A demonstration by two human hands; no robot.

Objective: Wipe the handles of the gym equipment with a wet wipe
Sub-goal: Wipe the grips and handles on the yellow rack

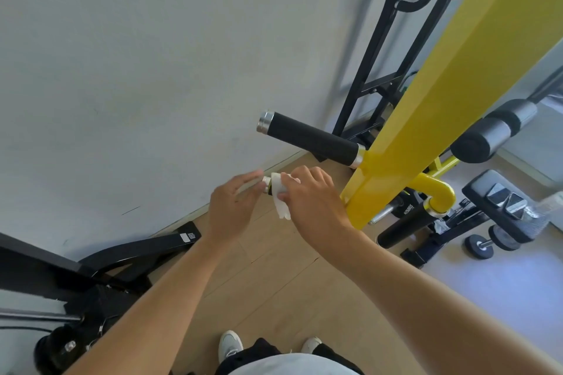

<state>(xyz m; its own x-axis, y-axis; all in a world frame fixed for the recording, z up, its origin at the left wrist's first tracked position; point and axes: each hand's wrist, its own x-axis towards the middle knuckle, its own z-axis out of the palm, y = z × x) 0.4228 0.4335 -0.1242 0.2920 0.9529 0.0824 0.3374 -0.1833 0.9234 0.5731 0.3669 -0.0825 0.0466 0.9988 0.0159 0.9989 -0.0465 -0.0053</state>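
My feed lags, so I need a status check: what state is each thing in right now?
Wet wipe: wrapped over lower handle, tail hanging.
Lower handle: mostly covered by the wipe.
Right hand: grips the wipe.
Left hand: open, fingertips at handle's end.
Upper handle: bare, untouched.
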